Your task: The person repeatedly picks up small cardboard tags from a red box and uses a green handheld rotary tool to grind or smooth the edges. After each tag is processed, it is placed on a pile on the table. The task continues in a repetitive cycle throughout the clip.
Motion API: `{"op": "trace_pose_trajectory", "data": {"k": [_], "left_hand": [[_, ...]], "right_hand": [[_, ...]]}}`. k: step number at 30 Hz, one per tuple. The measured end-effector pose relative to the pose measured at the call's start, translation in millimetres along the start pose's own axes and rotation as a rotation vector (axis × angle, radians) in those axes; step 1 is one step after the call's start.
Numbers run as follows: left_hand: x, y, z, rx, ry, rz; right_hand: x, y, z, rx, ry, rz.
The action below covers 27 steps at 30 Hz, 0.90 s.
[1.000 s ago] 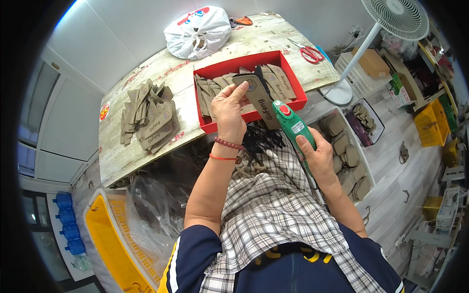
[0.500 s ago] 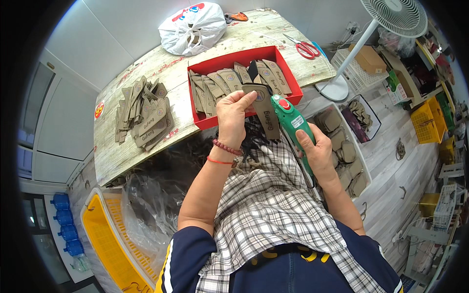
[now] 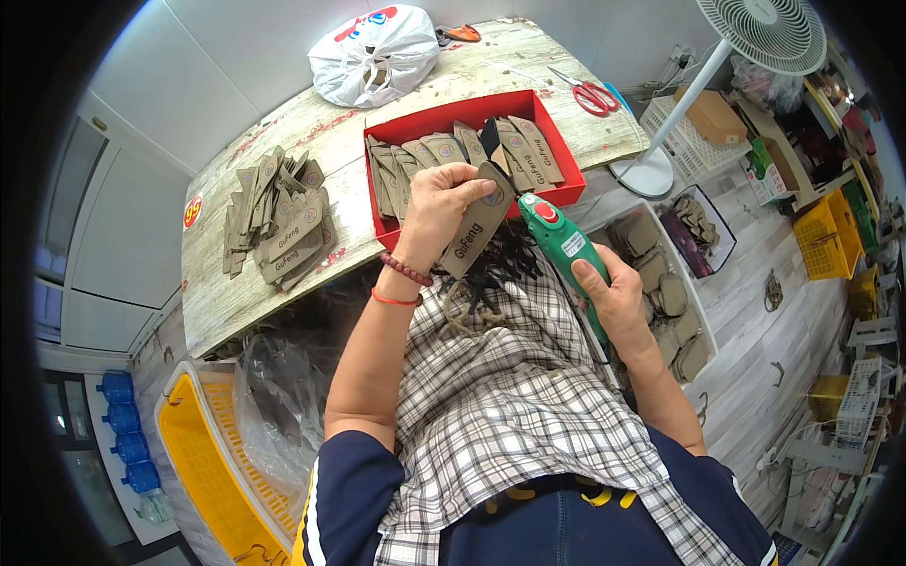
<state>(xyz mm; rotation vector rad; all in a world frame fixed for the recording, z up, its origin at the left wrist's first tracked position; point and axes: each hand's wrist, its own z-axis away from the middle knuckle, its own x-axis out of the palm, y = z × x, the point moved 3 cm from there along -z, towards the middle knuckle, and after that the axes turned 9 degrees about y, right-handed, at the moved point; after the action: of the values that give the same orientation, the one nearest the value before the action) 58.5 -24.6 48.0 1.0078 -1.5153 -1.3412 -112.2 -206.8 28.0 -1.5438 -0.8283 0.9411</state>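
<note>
Pinched in my left hand (image 3: 442,209) is a khaki fabric strap piece (image 3: 478,224), rounded at one end, with dark print and a small round emblem. It hangs tilted, its lower end toward my lap. My right hand (image 3: 611,292) is wrapped round a green handheld electric cutter (image 3: 559,234) with a red button. The tool's tip points up at the strap piece's right edge, close to it; whether they touch I cannot tell. Just beyond, a red box (image 3: 567,162) holds several similar pieces (image 3: 439,148) standing in rows. Black trimmings (image 3: 514,257) lie on my plaid apron (image 3: 528,396).
On the table (image 3: 226,316) a heap of strap pieces (image 3: 278,222) lies left; a white plastic bag (image 3: 373,57) and red scissors (image 3: 595,97) are farther back. A fan (image 3: 645,176) and a white tray (image 3: 710,351) of khaki pieces stand right. A yellow basket (image 3: 193,453) is at lower left.
My left hand has moved slightly left and turned, swinging the strap piece's lower end leftward, away from the cutter. My right hand and the cutter have barely moved.
</note>
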Motion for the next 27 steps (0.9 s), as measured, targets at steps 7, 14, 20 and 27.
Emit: {"op": "trace_pose_trajectory", "data": {"k": [7, 14, 20, 27], "left_hand": [[-3.8, 6.0, -1.4, 0.02, -0.124, -0.27], [-1.8, 20.2, 1.9, 0.066, -0.286, -0.487], [-81.3, 59.6, -6.9, 0.061, -0.16, -0.475], [-212.1, 10.8, -32.9, 0.467, 0.423, -1.684]], "right_hand": [[1.5, -5.9, -1.2, 0.011, -0.043, -0.014], [7.3, -11.5, -2.9, 0.005, -0.06, -0.047], [-0.1, -3.9, -3.9, 0.048, 0.013, -0.082], [-12.0, 16.6, 0.1, 0.099, 0.039, -0.047]]}}
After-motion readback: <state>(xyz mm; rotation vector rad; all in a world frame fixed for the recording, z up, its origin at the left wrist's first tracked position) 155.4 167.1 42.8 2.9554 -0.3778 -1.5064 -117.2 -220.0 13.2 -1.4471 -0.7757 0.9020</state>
